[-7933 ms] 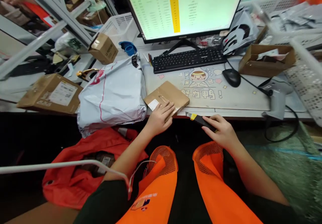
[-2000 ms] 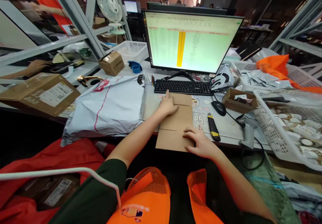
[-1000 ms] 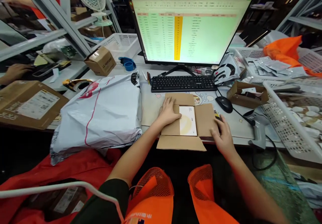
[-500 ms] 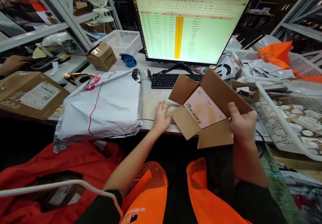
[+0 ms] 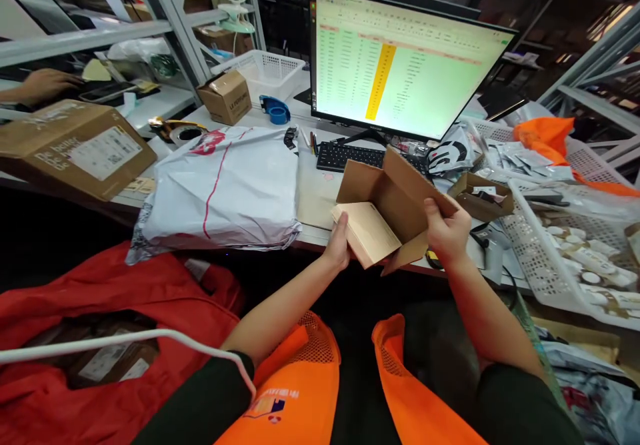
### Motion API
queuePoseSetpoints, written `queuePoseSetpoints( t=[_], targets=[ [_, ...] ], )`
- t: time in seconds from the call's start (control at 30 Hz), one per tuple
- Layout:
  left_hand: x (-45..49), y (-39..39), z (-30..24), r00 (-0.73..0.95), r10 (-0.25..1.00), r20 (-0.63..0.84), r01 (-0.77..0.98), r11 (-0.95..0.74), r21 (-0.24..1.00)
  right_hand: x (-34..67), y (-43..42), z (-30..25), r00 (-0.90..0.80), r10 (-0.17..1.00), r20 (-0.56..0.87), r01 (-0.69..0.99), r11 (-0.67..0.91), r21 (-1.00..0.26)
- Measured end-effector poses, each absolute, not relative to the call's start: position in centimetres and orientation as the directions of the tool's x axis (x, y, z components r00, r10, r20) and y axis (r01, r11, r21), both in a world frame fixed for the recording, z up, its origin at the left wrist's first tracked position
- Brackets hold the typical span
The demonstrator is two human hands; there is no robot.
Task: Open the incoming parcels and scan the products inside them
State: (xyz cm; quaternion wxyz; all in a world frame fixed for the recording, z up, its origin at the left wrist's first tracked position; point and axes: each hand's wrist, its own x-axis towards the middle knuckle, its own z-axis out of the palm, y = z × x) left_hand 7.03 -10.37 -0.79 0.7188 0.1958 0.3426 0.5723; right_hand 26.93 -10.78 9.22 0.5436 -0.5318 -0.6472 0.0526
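My right hand (image 5: 447, 231) grips the opened brown cardboard box (image 5: 400, 195), tipped on its side above the desk's front edge. A flat pale product box (image 5: 367, 233) slides out of it to the left. My left hand (image 5: 340, 245) holds that pale box by its left end. Both hands are closed on what they hold. Behind the carton lies a black keyboard (image 5: 345, 157) under a monitor (image 5: 400, 65) showing a green spreadsheet.
A white poly mailer (image 5: 225, 188) lies left of my hands on the desk (image 5: 313, 201). A labelled carton (image 5: 75, 148) and a small box (image 5: 229, 97) sit further left. White baskets (image 5: 575, 258) of packets stand at right. A red bag (image 5: 100, 318) lies below. Another person's hand (image 5: 43, 85) is far left.
The carton has been tipped further over and the pale box now slides out of it. My left hand left the desk and took hold of the pale box.
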Motion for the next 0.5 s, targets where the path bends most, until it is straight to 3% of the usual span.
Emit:
queuePoseSetpoints(
  t=[0.07, 0.17, 0.27, 0.37, 0.43, 0.5],
  targets=[
    [6.4, -10.6, -0.8, 0.051, 0.959, -0.28, -0.651, 0.245, 0.718, 27.3, -10.8, 9.1, 0.321, 0.684, 0.656, 0.587, 0.4, -0.704],
    [4.8, -10.7, -0.8, -0.075, 0.971, -0.227, -0.612, 0.135, 0.779, 29.6, -10.8, 9.4, 0.507, 0.501, 0.701, 0.56, 0.426, -0.71],
    [2.9, -10.1, -1.0, -0.23, 0.962, -0.147, -0.533, 0.002, 0.846, 34.8, -11.3, 9.5, 0.681, 0.239, 0.692, 0.547, 0.463, -0.698],
    [1.8, -7.6, -1.2, -0.313, 0.949, -0.03, -0.324, -0.078, 0.943, 41.5, -12.8, 8.9, 0.811, -0.037, 0.583, 0.523, 0.493, -0.695],
    [2.0, -5.3, -0.9, -0.268, 0.963, 0.0, -0.17, -0.048, 0.984, 45.1, -14.5, 8.2, 0.865, -0.086, 0.495, 0.465, 0.508, -0.725],
    [2.7, -3.4, -0.2, -0.196, 0.981, 0.011, 0.037, -0.004, 0.999, 47.0, -16.2, 7.2, 0.887, 0.047, 0.459, 0.374, 0.508, -0.776]
  ],
)
